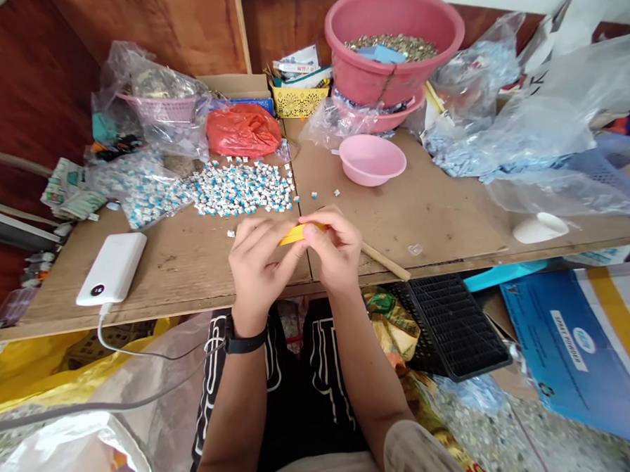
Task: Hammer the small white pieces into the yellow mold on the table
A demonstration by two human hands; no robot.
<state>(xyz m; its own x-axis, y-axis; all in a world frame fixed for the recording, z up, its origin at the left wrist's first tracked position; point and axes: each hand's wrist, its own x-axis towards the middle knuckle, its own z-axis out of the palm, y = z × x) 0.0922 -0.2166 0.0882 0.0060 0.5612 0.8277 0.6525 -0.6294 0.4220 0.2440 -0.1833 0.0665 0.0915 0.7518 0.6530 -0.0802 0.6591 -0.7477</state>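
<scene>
Between my two hands, just above the table's front part, is a small flat yellow piece (294, 234); its kind is not plain. My left hand (263, 263) has its fingers closed on the piece's left end. On its right end, my right hand (336, 245) pinches it between thumb and fingers. Beyond the hands lies a spread pile of small white and blue pieces (241, 188). A wooden stick (385, 262), perhaps a tool handle, lies beside my right hand, partly hidden by it.
A white power bank (112, 269) with a cable lies left. Behind are a red plastic bag (243, 130), a yellow basket (301, 101), a pink bowl (373, 160) and a large pink tub (391, 77) of small metal parts. A white cup (540, 228) lies on its side at right.
</scene>
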